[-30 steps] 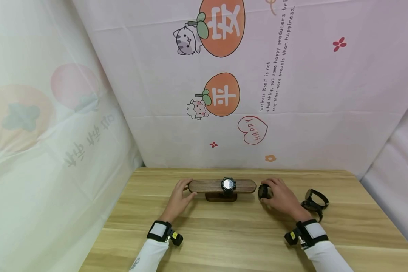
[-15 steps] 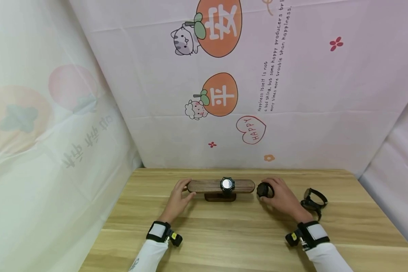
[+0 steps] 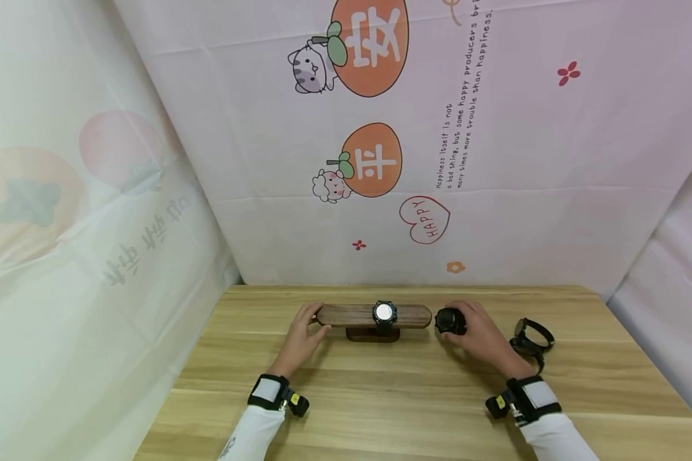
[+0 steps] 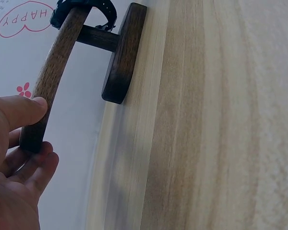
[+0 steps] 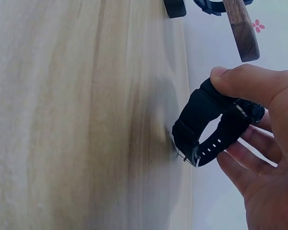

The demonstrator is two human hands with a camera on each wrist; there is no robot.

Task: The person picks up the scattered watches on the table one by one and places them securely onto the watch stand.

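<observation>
My left hand (image 3: 297,340) pinched one end of the wooden stand (image 3: 348,315); my right hand (image 3: 481,334) gripped a black watch (image 3: 450,321) just beside the other end, my thumb partly hiding its strap (image 5: 198,114).

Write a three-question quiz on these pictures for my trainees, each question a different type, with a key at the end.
1. Multiple choice: What does the right hand hold?
A) a pen
B) a black watch
C) a drinking cup

2. True or false: The left hand is well apart from the wooden stand, touching no part of it.

3. Count: How many watches are fastened around the stand's bar?

Key:
1. B.
2. False; the left hand grips one end of the bar, thumb on one side and fingers on the other.
3. One; the mounted watch has a bright, round dial.
</observation>
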